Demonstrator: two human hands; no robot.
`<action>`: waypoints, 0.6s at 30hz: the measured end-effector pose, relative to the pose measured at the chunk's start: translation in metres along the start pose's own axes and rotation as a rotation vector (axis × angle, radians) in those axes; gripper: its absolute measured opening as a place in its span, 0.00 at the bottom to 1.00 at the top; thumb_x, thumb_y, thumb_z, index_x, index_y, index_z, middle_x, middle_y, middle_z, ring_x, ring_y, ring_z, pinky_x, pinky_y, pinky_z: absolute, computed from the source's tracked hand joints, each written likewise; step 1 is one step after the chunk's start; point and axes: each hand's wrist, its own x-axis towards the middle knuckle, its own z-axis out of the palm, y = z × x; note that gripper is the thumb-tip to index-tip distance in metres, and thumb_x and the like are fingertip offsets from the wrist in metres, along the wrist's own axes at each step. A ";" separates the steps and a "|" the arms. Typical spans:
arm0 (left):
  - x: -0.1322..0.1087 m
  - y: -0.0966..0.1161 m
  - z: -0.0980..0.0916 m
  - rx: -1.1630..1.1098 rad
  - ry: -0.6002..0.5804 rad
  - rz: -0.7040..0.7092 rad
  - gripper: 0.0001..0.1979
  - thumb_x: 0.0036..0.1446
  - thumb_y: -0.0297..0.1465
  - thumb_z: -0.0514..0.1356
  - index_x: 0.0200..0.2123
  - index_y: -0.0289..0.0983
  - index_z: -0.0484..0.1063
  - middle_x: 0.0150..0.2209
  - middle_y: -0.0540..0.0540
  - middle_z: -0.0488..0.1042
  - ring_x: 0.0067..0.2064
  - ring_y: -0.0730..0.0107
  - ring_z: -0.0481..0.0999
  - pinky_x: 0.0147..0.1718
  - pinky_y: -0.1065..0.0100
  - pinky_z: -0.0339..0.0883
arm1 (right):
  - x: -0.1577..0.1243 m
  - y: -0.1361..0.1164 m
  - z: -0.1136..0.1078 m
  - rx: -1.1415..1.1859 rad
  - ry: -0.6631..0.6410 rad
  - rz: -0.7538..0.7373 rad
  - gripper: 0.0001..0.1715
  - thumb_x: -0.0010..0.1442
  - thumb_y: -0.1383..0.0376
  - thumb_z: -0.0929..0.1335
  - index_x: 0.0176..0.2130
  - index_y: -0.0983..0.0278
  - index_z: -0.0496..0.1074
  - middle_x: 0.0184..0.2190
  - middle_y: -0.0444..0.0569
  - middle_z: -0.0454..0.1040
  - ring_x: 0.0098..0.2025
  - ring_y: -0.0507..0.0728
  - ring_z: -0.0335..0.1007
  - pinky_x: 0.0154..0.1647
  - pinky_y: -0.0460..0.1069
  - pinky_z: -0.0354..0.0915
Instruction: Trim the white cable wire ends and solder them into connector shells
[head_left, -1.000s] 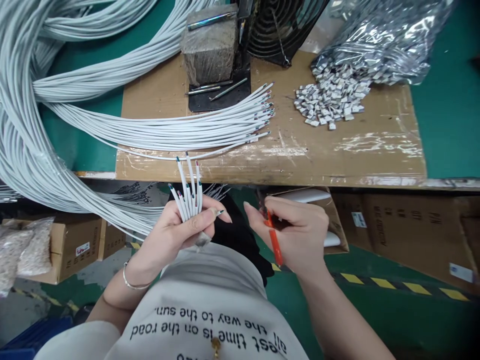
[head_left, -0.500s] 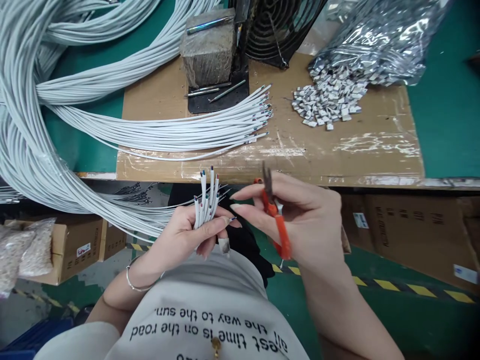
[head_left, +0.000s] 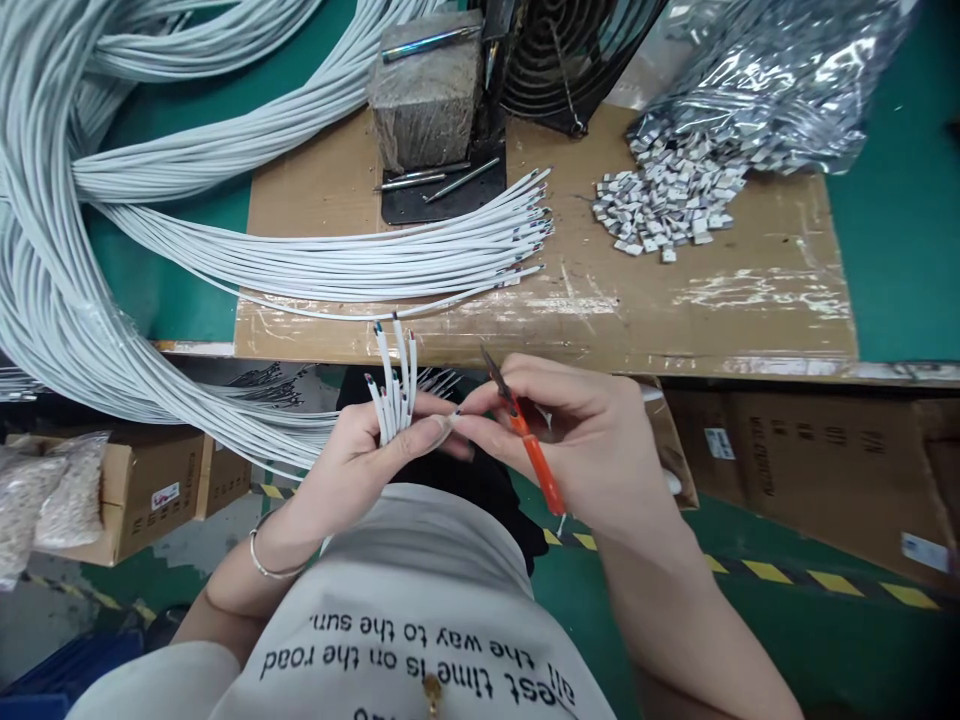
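Observation:
My left hand (head_left: 375, 450) is closed around several white cables (head_left: 396, 390), whose stripped ends with small coloured wires stand up above the fingers. One cable end (head_left: 454, 413) pokes out sideways at the left thumb. The thumb and index finger of my right hand (head_left: 600, 440) pinch at that end and touch it. Scissors (head_left: 541, 472) with orange handles and dark blades also sit in the right hand, blades pointing up and left. Part of their handle is hidden behind the fingers.
On the cardboard-covered bench (head_left: 675, 325) lie a fanned cable bundle (head_left: 420, 260), a pile of small white connectors (head_left: 667, 205) and a silvery plastic bag (head_left: 780, 90). Behind stand a block (head_left: 424, 110) and a black fan (head_left: 562, 55). Thick cable bundles (head_left: 45, 200) hang at left; cartons (head_left: 810, 460) stand below.
My right hand has moved left to meet the left hand, and its fingers have closed on the cable end. The scissors have tilted further left. The left hand has shifted slightly left.

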 end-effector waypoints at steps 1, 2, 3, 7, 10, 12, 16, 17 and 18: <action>0.000 0.001 0.001 -0.018 -0.023 -0.027 0.11 0.70 0.38 0.67 0.42 0.37 0.85 0.29 0.48 0.80 0.35 0.68 0.79 0.39 0.68 0.73 | 0.000 0.000 0.000 0.008 -0.004 0.007 0.21 0.58 0.49 0.80 0.28 0.62 0.81 0.22 0.41 0.64 0.23 0.49 0.56 0.22 0.48 0.53; 0.001 0.001 0.001 -0.029 -0.041 -0.049 0.12 0.70 0.39 0.66 0.40 0.36 0.85 0.24 0.51 0.74 0.29 0.72 0.73 0.32 0.70 0.68 | -0.001 0.001 0.000 0.016 -0.007 0.017 0.20 0.58 0.49 0.81 0.29 0.62 0.82 0.22 0.41 0.64 0.23 0.49 0.56 0.21 0.48 0.54; 0.001 0.002 0.002 -0.029 -0.049 -0.063 0.13 0.70 0.39 0.67 0.38 0.36 0.84 0.22 0.53 0.69 0.26 0.75 0.66 0.27 0.71 0.62 | -0.001 0.003 0.000 0.023 -0.012 0.029 0.18 0.58 0.51 0.81 0.29 0.62 0.82 0.22 0.41 0.65 0.23 0.49 0.56 0.21 0.47 0.53; 0.001 0.007 0.003 0.000 -0.061 -0.071 0.11 0.69 0.36 0.67 0.36 0.35 0.82 0.25 0.53 0.66 0.27 0.77 0.60 0.24 0.71 0.51 | -0.004 0.012 0.001 0.095 -0.033 0.049 0.11 0.56 0.57 0.82 0.29 0.59 0.84 0.22 0.41 0.69 0.23 0.49 0.58 0.21 0.47 0.55; -0.001 0.011 0.003 -0.006 -0.090 -0.073 0.11 0.70 0.36 0.66 0.36 0.35 0.81 0.26 0.52 0.67 0.27 0.77 0.59 0.24 0.71 0.50 | -0.005 0.022 0.001 0.205 -0.037 0.028 0.10 0.55 0.59 0.82 0.28 0.58 0.84 0.21 0.42 0.73 0.24 0.51 0.64 0.24 0.48 0.60; -0.002 0.011 0.002 -0.010 -0.094 -0.079 0.11 0.70 0.36 0.67 0.36 0.35 0.82 0.25 0.53 0.67 0.27 0.78 0.58 0.24 0.71 0.49 | -0.005 0.027 -0.001 0.280 0.016 0.029 0.11 0.55 0.59 0.82 0.27 0.58 0.83 0.20 0.42 0.72 0.23 0.52 0.65 0.24 0.49 0.62; -0.002 0.010 0.001 -0.056 -0.061 -0.115 0.11 0.69 0.37 0.67 0.36 0.36 0.83 0.23 0.54 0.63 0.25 0.78 0.56 0.23 0.70 0.47 | -0.005 0.032 -0.008 0.312 0.290 -0.026 0.13 0.59 0.60 0.78 0.25 0.59 0.79 0.16 0.40 0.67 0.19 0.51 0.60 0.23 0.50 0.58; -0.001 0.009 0.002 -0.075 -0.053 -0.120 0.11 0.69 0.37 0.67 0.37 0.36 0.84 0.23 0.54 0.62 0.25 0.78 0.55 0.23 0.71 0.47 | -0.006 0.032 -0.010 0.257 0.311 -0.037 0.14 0.61 0.60 0.77 0.25 0.59 0.78 0.16 0.40 0.67 0.20 0.51 0.59 0.23 0.50 0.57; 0.000 0.009 0.002 -0.092 -0.047 -0.120 0.10 0.69 0.37 0.67 0.39 0.37 0.85 0.23 0.54 0.62 0.25 0.78 0.55 0.23 0.71 0.47 | -0.008 0.031 -0.011 0.179 0.302 -0.045 0.15 0.62 0.60 0.77 0.25 0.60 0.77 0.17 0.40 0.67 0.21 0.51 0.59 0.24 0.50 0.57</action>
